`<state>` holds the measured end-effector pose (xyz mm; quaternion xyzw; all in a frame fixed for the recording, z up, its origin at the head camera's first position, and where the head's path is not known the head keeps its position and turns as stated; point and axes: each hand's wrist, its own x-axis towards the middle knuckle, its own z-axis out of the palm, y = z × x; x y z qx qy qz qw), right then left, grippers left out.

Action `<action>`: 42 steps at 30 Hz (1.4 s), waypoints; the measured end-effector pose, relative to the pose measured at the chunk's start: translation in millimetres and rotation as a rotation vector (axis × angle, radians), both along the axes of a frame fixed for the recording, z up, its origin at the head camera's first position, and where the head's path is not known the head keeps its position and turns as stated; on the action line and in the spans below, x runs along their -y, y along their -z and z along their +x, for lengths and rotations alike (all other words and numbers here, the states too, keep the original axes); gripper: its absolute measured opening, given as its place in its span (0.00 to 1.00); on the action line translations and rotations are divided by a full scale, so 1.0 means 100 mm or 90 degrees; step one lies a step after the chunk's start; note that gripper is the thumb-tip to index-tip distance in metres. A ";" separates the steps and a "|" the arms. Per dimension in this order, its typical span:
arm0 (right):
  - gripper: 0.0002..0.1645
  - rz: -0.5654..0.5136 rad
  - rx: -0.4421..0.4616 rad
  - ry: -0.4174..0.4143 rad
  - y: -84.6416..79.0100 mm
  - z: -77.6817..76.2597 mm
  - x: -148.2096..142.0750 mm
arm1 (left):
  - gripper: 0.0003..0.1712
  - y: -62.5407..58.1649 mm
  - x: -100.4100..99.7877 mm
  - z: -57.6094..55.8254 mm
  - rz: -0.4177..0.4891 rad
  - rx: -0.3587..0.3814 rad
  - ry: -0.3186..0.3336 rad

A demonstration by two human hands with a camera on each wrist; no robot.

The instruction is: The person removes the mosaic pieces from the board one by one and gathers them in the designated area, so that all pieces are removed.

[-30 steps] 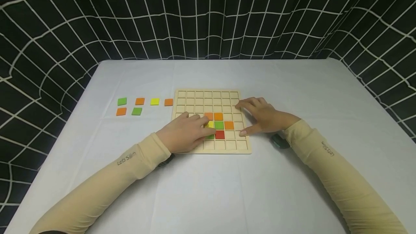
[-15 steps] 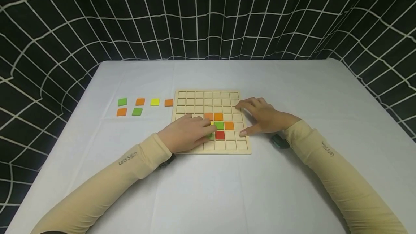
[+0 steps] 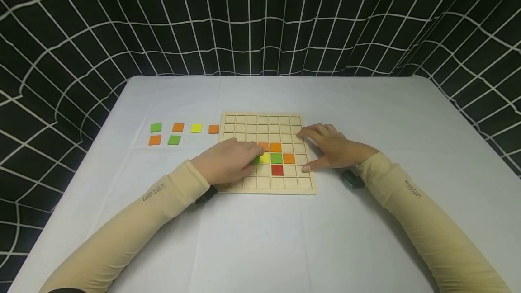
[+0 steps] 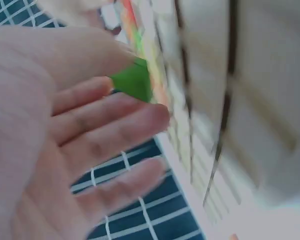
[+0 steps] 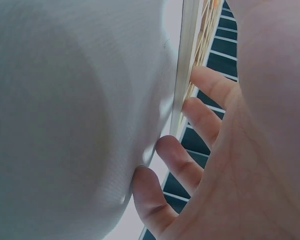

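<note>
My left hand (image 3: 229, 159) pinches a green square tile (image 4: 134, 81) between thumb and fingertips, above the wooden grid board (image 3: 250, 186). In the board's cells sit a yellow tile (image 3: 265, 158), another green tile (image 3: 276, 158), a red tile (image 3: 277, 170) and several orange tiles, among them one at the right (image 3: 289, 158). The left hand hides the board's lower left part. My right hand (image 3: 335, 148) rests at the board's right edge with fingers spread, fingertips and thumb touching it. In the right wrist view, the fingers (image 5: 205, 120) lie along the board's side (image 5: 182, 65).
Left of the board, several loose tiles lie on the white table (image 3: 260, 243): green (image 3: 156, 127), orange (image 3: 178, 127), yellow (image 3: 196, 128) and others. A black curtain with a white grid (image 3: 268, 17) hangs behind the table.
My left hand has lifted the green tile from the cell left of the red tile and drawn slightly up and left. The right hand stays at the board's edge.
</note>
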<state>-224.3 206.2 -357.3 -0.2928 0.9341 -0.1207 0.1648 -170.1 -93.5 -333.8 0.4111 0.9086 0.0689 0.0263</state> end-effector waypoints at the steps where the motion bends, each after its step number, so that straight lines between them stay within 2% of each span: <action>1: 0.57 0.000 -0.001 -0.001 0.00 0.00 0.00 | 0.13 -0.02 0.04 -0.03 -0.005 0.015 -0.018; 3: 0.57 -0.001 -0.001 -0.002 0.00 0.00 0.00 | 0.14 -0.08 0.14 -0.07 -0.006 0.051 -0.053; 6: 0.57 -0.002 0.002 -0.002 -0.01 0.00 0.00 | 0.10 -0.15 0.34 -0.15 -0.028 0.094 -0.111; 8: 0.57 -0.001 0.004 -0.001 -0.01 0.00 0.00 | 0.10 -0.20 0.49 -0.19 -0.046 0.117 -0.161; 10: 0.57 -0.002 0.007 0.002 -0.02 0.01 0.00 | 0.11 -0.24 0.63 -0.24 -0.061 0.123 -0.199; 13: 0.56 -0.002 0.009 0.004 -0.02 0.01 0.00 | 0.12 -0.27 0.81 -0.30 -0.062 0.121 -0.229; 20: 0.54 -0.011 0.003 -0.002 -0.02 0.02 0.00 | 0.10 -0.23 0.99 -0.40 -0.066 0.122 -0.229; 33: 0.53 -0.022 -0.007 -0.010 -0.02 0.02 -0.01 | 0.12 -0.11 1.01 -0.44 -0.081 0.127 -0.261; 42: 0.54 -0.023 -0.002 -0.004 -0.01 0.03 -0.02 | 0.13 -0.09 1.02 -0.46 -0.062 0.128 -0.255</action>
